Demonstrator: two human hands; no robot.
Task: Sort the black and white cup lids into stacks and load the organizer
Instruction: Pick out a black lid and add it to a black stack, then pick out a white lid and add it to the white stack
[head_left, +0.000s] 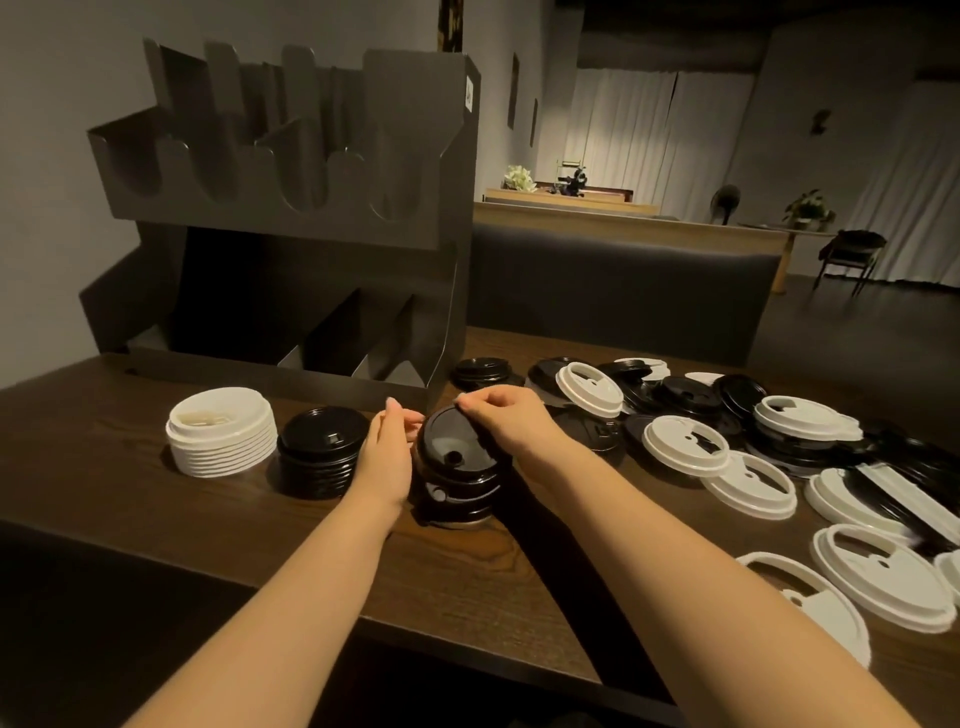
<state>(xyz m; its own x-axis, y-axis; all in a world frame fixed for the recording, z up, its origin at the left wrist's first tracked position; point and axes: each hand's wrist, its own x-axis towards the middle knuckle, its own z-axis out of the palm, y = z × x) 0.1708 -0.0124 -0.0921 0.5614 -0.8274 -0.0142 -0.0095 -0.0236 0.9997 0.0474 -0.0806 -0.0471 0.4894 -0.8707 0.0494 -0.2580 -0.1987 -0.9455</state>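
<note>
Scene dim overall, warm yellowish cast. Brightest area far back: lit curtain (618, 130) glows pale, light pooling there. Wooden table (467, 571) moderately lit from above, grain visible near front edge. Glossy black lid (457, 447) shows small specular highlights; white lid stack (222, 431) reads cream, not blown out. Organizer (291, 218) interior sinks into deep shadow, lower compartments nearly black. Forearms cast soft shadows on table. Wide-angle distortion bends edges, stretches lids at right. Background soft, slightly noisy.

Both hands (387, 457) (501, 415) hold a tilted black lid stack (457, 478).
</note>
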